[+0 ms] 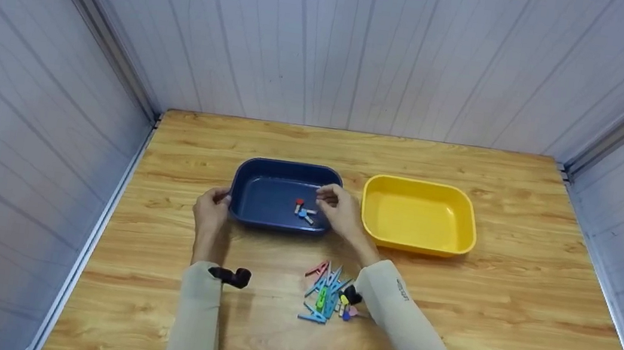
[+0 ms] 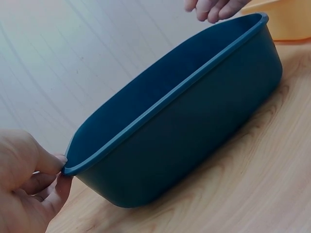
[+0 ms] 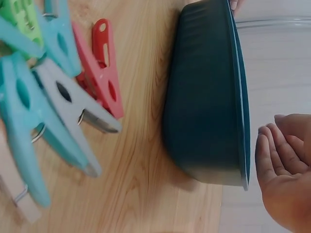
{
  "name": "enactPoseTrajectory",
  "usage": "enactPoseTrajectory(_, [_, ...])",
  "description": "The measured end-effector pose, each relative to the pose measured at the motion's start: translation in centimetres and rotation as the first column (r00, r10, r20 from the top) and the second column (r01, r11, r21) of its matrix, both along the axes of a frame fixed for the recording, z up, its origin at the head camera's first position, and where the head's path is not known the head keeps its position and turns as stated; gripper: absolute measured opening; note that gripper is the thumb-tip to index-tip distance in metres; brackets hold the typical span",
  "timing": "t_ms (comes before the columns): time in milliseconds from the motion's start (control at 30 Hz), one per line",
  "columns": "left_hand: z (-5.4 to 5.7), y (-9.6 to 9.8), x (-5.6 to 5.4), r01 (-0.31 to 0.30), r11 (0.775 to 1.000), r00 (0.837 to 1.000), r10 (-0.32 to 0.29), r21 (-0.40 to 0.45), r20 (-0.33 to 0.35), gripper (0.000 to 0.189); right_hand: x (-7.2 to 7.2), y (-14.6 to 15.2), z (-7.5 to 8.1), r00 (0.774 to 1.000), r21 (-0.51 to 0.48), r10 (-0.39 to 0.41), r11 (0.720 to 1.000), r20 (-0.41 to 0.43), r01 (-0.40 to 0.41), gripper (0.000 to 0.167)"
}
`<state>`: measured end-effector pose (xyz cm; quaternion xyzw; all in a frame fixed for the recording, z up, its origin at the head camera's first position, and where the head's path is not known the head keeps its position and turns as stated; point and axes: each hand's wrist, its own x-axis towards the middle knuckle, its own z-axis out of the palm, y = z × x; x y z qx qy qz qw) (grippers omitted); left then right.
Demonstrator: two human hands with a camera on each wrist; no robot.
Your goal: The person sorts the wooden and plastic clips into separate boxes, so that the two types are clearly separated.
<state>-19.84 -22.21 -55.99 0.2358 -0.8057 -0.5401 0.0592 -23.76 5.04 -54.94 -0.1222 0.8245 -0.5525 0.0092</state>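
Observation:
My left hand pinches the left end rim of a dark blue plastic basin, thumb and fingers at its edge in the left wrist view. Over the basin's right side hovers my right hand, fingers loosely bent and nothing visible between them. On the basin floor, left of those fingertips, lie a few small wooden clothespins with red and blue heads. In the right wrist view the right hand is beside the basin's rim, thumb near the fingertips.
A yellow basin stands right of the blue one. Nearer on the wooden table lies a pile of colored clothespins, including a red clothespin and a grey clothespin. Pale panel walls enclose the back and sides.

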Motion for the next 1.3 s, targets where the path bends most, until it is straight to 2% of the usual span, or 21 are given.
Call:
enactPoseTrajectory(333, [0.0,-0.3,-0.2,0.007,0.999,1.0,-0.007,-0.05,0.006,0.025,1.4,1.1,0.1,0.998,-0.041,0.031,0.999,-0.045,-0.033,0.017])
enactPoseTrajectory(667, [0.0,-0.1,-0.2,0.001,1.0,1.0,-0.001,-0.021,-0.004,0.026,3.0,2.0,1.3,0.993,-0.029,0.083,0.996,-0.085,-0.086,0.017])
enactPoseTrajectory(833, [0.0,0.0,-0.3,-0.001,1.0,1.0,0.001,-0.002,-0.005,0.026,3.7,2.4,1.7,0.992,-0.053,0.093,0.994,-0.086,-0.098,0.017])
enactPoseTrajectory(967, [-0.1,0.0,-0.2,-0.003,1.0,1.0,0.003,-0.004,-0.008,0.025,4.3,2.9,1.7,0.99,-0.076,0.119,0.989,-0.081,-0.125,0.017])
enactPoseTrajectory(1300, [-0.2,0.2,-0.2,-0.004,1.0,1.0,0.003,-0.012,-0.018,0.024,5.5,4.7,1.0,0.986,-0.022,0.13,0.991,-0.102,-0.133,0.019])
